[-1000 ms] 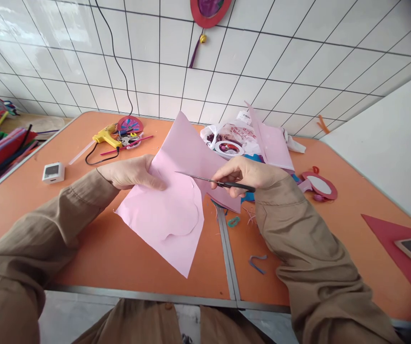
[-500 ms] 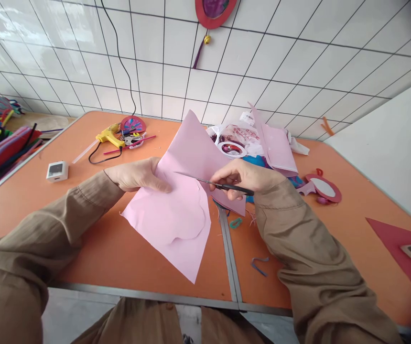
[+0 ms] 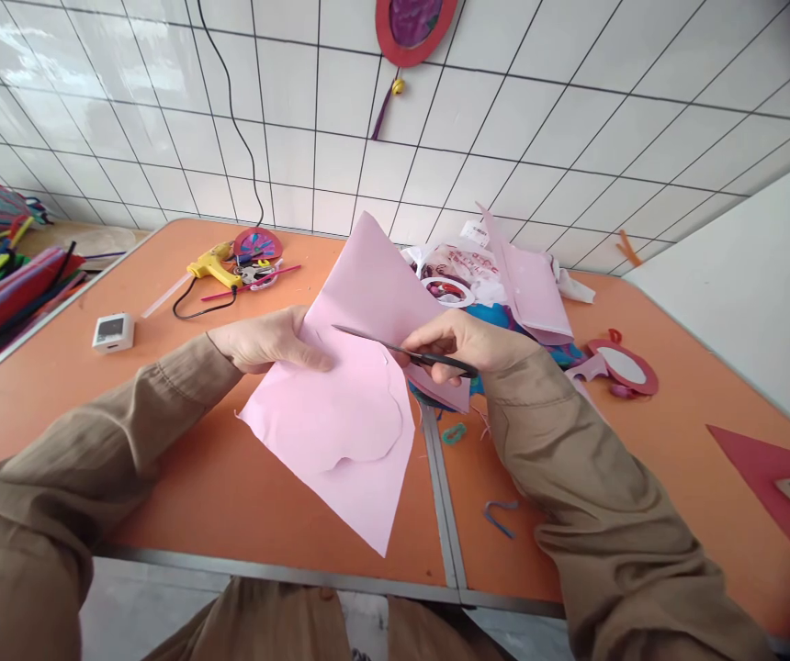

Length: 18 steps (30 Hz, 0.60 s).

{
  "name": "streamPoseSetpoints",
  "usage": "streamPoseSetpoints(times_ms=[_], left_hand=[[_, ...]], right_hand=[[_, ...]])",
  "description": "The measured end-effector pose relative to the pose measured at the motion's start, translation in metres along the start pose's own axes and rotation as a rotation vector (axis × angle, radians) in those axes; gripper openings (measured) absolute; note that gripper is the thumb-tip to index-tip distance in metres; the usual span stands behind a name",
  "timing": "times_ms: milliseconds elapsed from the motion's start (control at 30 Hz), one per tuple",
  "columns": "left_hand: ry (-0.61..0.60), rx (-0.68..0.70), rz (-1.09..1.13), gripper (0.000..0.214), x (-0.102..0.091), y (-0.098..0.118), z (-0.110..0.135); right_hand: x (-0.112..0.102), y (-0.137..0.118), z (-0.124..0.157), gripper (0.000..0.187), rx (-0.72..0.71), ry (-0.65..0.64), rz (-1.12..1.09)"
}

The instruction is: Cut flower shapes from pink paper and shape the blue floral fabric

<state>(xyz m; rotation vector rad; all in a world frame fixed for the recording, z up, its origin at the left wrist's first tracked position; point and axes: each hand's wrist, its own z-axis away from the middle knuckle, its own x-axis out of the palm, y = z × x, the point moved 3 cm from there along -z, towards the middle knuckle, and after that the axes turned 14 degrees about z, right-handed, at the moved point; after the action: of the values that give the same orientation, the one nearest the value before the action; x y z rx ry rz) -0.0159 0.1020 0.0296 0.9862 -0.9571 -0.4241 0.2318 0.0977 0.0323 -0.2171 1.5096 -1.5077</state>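
A large pink sheet [image 3: 360,275], looking like craft foam or thick paper, is held up over the table. My left hand [image 3: 272,340] pinches its left edge, thumb on top and the other fingers hidden beneath. Dark-handled scissors [image 3: 429,356] are in my right hand [image 3: 470,340], fingers through the handles. Their blades lie across the middle of the sheet, pointing left toward my left thumb. Below the blades, a pink piece with a curved, wavy edge [image 3: 367,431] lies over the sheet's lower part. A cut runs in from the sheet's right side.
On the orange table [image 3: 216,496] a yellow glue gun [image 3: 214,266] and a small white box [image 3: 113,332] lie left. Behind my right hand are a plastic bag [image 3: 464,266] and folded pink sheets [image 3: 533,285]. A red-framed oval [image 3: 622,365] and red sheet [image 3: 767,487] lie right.
The scissor blades now show more of their length over the sheet, and their handles have shifted slightly left. The sheet's lower corner has swung a little right. The view has tilted slightly up.
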Motion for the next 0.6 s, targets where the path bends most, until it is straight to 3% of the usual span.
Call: streamPoseSetpoints(times_ms=[367,600], left_hand=[[-0.023,0.036,0.095,0.031,0.007,-0.003,-0.001],[-0.021,0.076,0.136,0.033,0.011,-0.005,-0.003]], right_hand=[[-0.003,0.003,0.003,0.058,-0.076,-0.159,0.002],[0.001,0.008,-0.003,0.064,-0.215,-0.160,0.018]])
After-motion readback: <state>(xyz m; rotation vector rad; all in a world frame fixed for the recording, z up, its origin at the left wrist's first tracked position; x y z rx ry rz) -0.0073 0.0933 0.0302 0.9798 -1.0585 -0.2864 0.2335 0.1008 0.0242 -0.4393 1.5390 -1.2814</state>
